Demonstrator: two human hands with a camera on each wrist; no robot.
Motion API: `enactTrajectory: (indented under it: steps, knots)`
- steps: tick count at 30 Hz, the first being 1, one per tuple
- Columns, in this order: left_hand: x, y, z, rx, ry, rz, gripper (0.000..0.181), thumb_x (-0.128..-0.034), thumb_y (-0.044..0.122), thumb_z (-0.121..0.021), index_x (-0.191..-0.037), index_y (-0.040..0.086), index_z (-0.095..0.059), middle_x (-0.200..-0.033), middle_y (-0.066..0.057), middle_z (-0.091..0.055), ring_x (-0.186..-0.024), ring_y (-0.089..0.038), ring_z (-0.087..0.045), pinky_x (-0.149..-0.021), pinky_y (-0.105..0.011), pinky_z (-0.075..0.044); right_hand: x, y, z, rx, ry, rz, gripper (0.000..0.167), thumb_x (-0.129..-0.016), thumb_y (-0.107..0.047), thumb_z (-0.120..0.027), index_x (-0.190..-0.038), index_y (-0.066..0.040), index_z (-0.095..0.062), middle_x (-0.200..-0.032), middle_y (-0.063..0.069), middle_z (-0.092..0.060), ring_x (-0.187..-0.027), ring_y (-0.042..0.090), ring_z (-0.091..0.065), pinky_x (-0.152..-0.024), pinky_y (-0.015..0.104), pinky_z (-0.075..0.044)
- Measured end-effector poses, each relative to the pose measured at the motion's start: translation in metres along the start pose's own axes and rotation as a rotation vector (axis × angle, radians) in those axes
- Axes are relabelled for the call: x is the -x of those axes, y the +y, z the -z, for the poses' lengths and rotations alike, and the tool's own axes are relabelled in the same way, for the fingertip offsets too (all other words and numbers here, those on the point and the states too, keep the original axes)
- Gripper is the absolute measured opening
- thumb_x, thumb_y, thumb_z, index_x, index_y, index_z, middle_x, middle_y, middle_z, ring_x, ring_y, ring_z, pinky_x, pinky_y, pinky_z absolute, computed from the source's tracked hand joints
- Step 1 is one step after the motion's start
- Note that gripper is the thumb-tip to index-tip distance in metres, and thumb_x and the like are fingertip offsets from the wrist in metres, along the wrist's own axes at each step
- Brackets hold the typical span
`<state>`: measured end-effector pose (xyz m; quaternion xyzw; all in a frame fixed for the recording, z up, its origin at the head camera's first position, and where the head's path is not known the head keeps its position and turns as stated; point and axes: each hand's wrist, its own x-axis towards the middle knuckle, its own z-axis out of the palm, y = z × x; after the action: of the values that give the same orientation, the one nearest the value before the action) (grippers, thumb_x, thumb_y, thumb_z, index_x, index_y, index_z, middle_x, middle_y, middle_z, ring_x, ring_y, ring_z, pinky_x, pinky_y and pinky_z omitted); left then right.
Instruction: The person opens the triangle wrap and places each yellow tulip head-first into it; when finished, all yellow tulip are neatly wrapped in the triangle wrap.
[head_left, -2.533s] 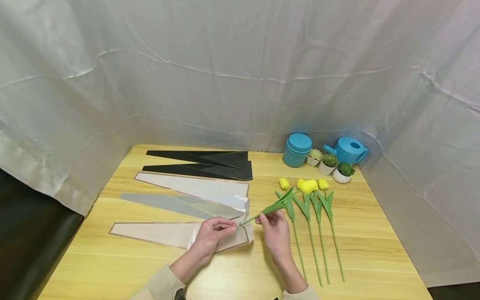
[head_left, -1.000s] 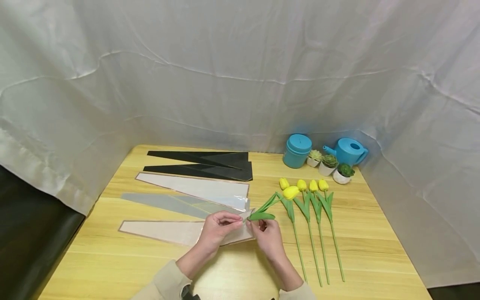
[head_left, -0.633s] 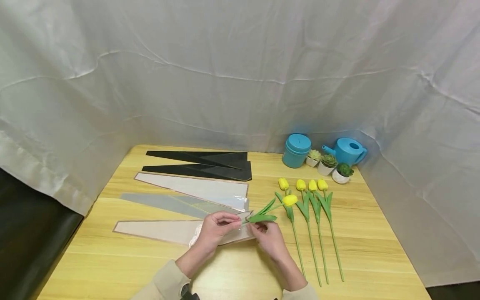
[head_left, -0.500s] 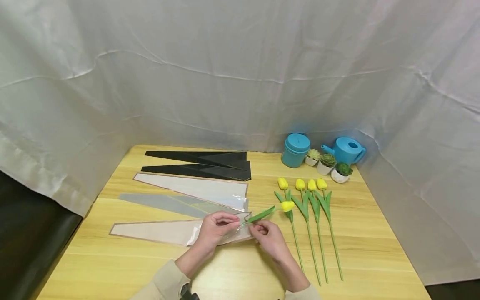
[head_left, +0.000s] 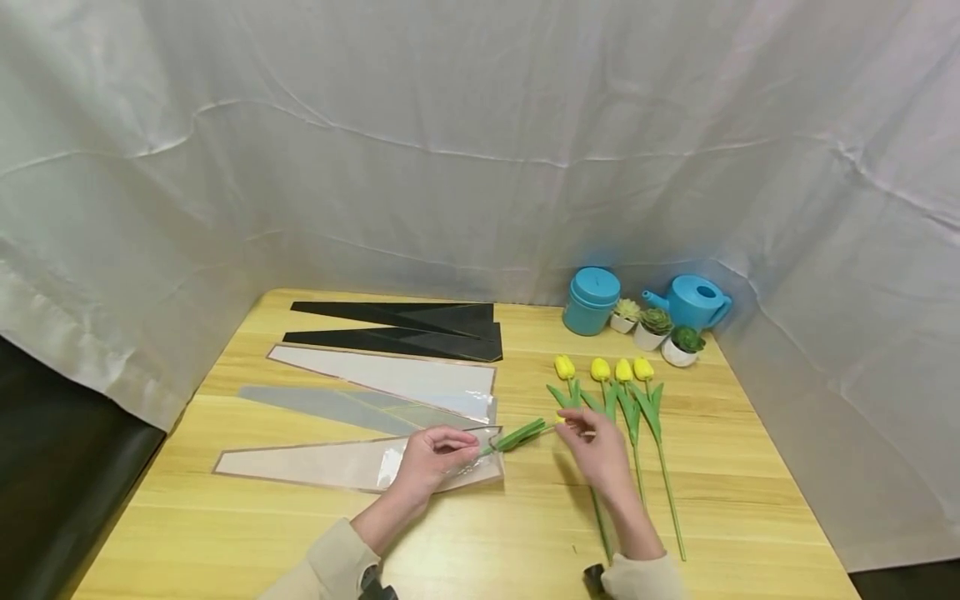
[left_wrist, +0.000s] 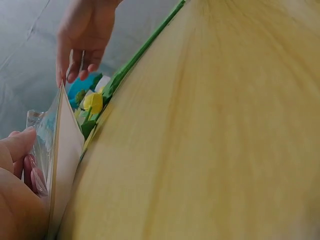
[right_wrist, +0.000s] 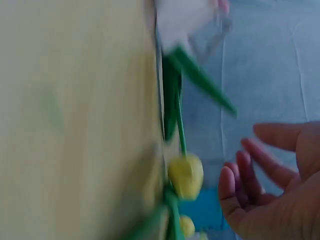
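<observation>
My left hand (head_left: 435, 458) pinches the clear film at the wide mouth of a pale flower sleeve (head_left: 322, 464), a long tapered one with a brown border, low on the table. A yellow artificial tulip (head_left: 521, 435) lies with its lower stem at that mouth; its leaves and bloom stick out to the right. How far the stem reaches inside is hidden by the left hand. My right hand (head_left: 600, 450) hovers by the bloom, covering part of it in the head view. In the right wrist view its loosely bent fingers (right_wrist: 272, 165) stand apart from the bloom (right_wrist: 186, 176), holding nothing.
Several yellow tulips (head_left: 643, 370) lie side by side at the right. Behind the held sleeve lie a grey sleeve (head_left: 330, 402), a white sleeve (head_left: 390, 375) and black sleeves (head_left: 397, 342). A blue canister (head_left: 592, 302), small potted succulents (head_left: 654, 330) and a blue watering can (head_left: 696, 302) stand at the back right.
The tulip's stem has moved left and down to the sleeve mouth, its bloom drawn closer. My right hand has let go and shifted right and up; the left stays near the mouth.
</observation>
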<state>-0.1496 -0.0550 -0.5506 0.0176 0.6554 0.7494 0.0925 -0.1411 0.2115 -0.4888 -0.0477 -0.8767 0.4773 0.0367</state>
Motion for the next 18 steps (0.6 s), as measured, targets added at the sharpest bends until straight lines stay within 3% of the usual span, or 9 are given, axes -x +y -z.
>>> enactTrajectory:
  steps: [4,7,13,18]
  knots:
    - [0.000,-0.001,0.001,-0.008,0.009,0.016,0.028,-0.0821,0.003,-0.086,-0.106,-0.006,-0.075,-0.097,-0.011,-0.080,-0.086,-0.010,-0.074,-0.081,-0.022,-0.059,-0.021,0.010,0.017,0.107,-0.031,0.135,0.024,-0.098,-0.016,-0.073,-0.119,-0.006,-0.076,-0.121,0.013,-0.069,-0.115,0.031,-0.063,-0.100,0.051,-0.054]
    - [0.000,-0.001,0.001,-0.013,0.009,0.020,0.028,-0.0818,0.003,-0.086,-0.106,-0.006,-0.076,-0.097,-0.011,-0.080,-0.086,-0.010,-0.074,-0.082,-0.022,-0.059,-0.033,0.017,0.021,0.177,-0.098,0.206,0.023,-0.098,-0.016,-0.074,-0.119,-0.008,-0.076,-0.125,0.013,-0.069,-0.120,0.037,-0.061,-0.101,0.059,-0.050]
    - [0.000,0.000,0.000,-0.010,0.011,0.025,0.028,-0.0813,0.003,-0.086,-0.106,-0.005,-0.076,-0.096,-0.010,-0.080,-0.086,-0.010,-0.073,-0.082,-0.021,-0.059,-0.050,0.026,0.015,0.272,-0.241,0.288,0.018,-0.096,-0.016,-0.075,-0.113,-0.010,-0.078,-0.123,0.012,-0.070,-0.121,0.039,-0.061,-0.102,0.061,-0.048]
    - [0.000,0.001,0.000,-0.011,0.018,0.028,0.027,-0.0812,0.003,-0.086,-0.105,-0.005,-0.076,-0.096,-0.010,-0.080,-0.085,-0.010,-0.073,-0.081,-0.021,-0.059,-0.055,0.027,0.010,0.306,-0.281,0.336,0.013,-0.097,-0.017,-0.074,-0.108,-0.011,-0.079,-0.117,0.010,-0.072,-0.119,0.040,-0.061,-0.102,0.063,-0.047]
